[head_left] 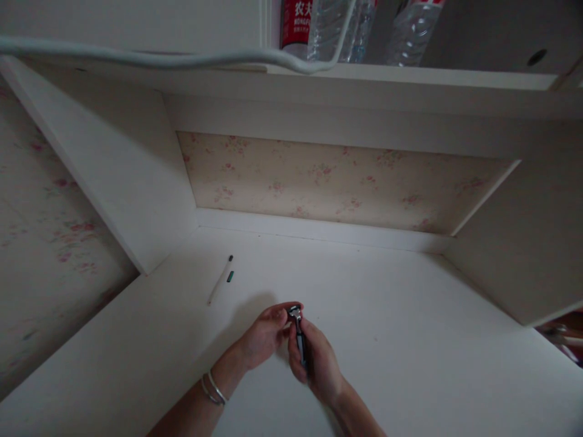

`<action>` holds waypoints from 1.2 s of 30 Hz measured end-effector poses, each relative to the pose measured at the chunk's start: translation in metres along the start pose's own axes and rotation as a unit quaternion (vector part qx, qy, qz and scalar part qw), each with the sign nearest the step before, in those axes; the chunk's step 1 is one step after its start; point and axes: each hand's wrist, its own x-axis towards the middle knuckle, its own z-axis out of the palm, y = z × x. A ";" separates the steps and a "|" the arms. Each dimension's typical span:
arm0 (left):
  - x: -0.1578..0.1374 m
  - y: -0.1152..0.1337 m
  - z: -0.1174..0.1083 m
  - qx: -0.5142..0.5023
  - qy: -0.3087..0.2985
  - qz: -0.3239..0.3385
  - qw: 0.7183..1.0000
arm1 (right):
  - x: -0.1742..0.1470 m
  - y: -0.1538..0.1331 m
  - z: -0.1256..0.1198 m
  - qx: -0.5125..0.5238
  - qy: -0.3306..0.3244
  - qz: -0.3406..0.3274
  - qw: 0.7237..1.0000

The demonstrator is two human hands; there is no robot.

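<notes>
Both of my hands meet over the white desk [410, 340]. My right hand [319, 361] grips the dark handle of a razor [299, 337], which points upward. The fingertips of my left hand [264, 334] pinch the razor's silver head at the top. Silver bangles circle my left wrist [213, 388]. Beyond and to the left of my hands a white pen [220, 281] lies on the desk, with a small dark green piece [230, 276] beside it.
The desk sits in a white alcove with side panels [122, 182] and a floral back wall [328, 182]. A shelf [410, 76] above carries several plastic water bottles [328, 27]. A pale cable [136, 57] hangs across the top.
</notes>
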 end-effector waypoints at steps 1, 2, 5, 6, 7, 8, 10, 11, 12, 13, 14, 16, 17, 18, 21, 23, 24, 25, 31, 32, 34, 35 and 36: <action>0.000 0.000 0.000 -0.003 -0.001 -0.002 1.000 | 0.000 0.000 0.001 -0.003 -0.002 -0.006 1.000; 0.000 0.001 0.000 -0.006 -0.003 -0.004 1.000 | 0.000 0.000 0.001 -0.006 -0.002 -0.012 1.000; -0.001 0.002 0.002 -0.020 -0.009 -0.009 1.000 | -0.001 -0.001 0.002 -0.004 -0.003 -0.022 1.000; -0.001 0.003 0.003 -0.023 -0.012 -0.010 1.000 | -0.001 -0.001 0.002 0.000 -0.004 -0.023 1.000; -0.001 0.003 0.003 -0.024 -0.014 -0.011 1.000 | -0.002 0.000 0.002 0.005 -0.004 -0.022 1.000; -0.002 0.003 0.004 -0.025 -0.016 -0.011 0.999 | -0.002 0.000 0.002 0.011 -0.004 -0.019 1.000; -0.002 0.003 0.004 -0.027 -0.016 -0.012 0.999 | -0.002 0.000 0.001 0.017 -0.003 -0.016 1.000; -0.002 0.003 0.004 -0.028 -0.016 -0.012 0.999 | -0.002 0.001 0.001 0.016 -0.002 -0.014 1.000; -0.001 0.002 0.003 -0.028 -0.018 -0.012 0.999 | -0.002 0.001 0.001 0.012 -0.001 -0.015 1.000; -0.001 0.002 0.002 -0.029 -0.021 -0.012 0.999 | -0.002 0.001 0.000 0.007 0.000 -0.017 1.000; -0.001 0.001 0.001 -0.030 -0.025 -0.011 0.999 | -0.001 0.001 0.000 0.001 0.002 -0.019 1.000; 0.000 0.000 0.000 -0.032 -0.032 -0.008 0.999 | 0.000 0.002 -0.001 -0.004 0.006 -0.019 1.000; 0.000 0.000 -0.001 -0.033 -0.034 -0.007 0.999 | 0.000 0.003 -0.001 -0.002 0.008 -0.015 1.000; 0.000 -0.001 -0.001 -0.034 -0.036 -0.007 0.999 | 0.000 0.003 -0.001 0.000 0.009 -0.010 1.000; 0.000 -0.001 -0.001 -0.036 -0.043 -0.004 0.998 | -0.001 0.003 -0.002 -0.004 0.016 -0.003 1.000; 0.000 -0.001 -0.001 -0.038 -0.048 -0.001 0.998 | -0.001 0.002 -0.001 -0.017 0.030 -0.005 0.999; 0.000 -0.001 0.000 -0.038 -0.050 0.000 0.998 | -0.002 0.002 -0.001 -0.024 0.038 -0.006 0.999; 0.000 -0.001 0.000 -0.038 -0.051 0.001 0.998 | -0.002 0.001 0.000 -0.031 0.045 -0.006 0.998; 0.002 -0.003 0.000 -0.048 -0.052 -0.001 0.997 | -0.001 0.001 0.000 -0.058 0.068 -0.024 0.996; 0.002 -0.004 -0.001 -0.049 -0.054 -0.001 0.997 | -0.001 0.001 0.000 -0.064 0.072 -0.029 0.995; 0.002 -0.005 -0.002 -0.047 -0.056 0.001 0.997 | -0.002 0.002 0.000 -0.075 0.079 -0.037 0.993; 0.002 -0.006 -0.003 -0.045 -0.058 0.003 0.997 | -0.003 0.002 0.000 -0.078 0.082 -0.039 0.993; 0.001 -0.006 -0.003 -0.043 -0.058 0.005 0.997 | -0.004 0.002 0.001 -0.080 0.084 -0.040 0.992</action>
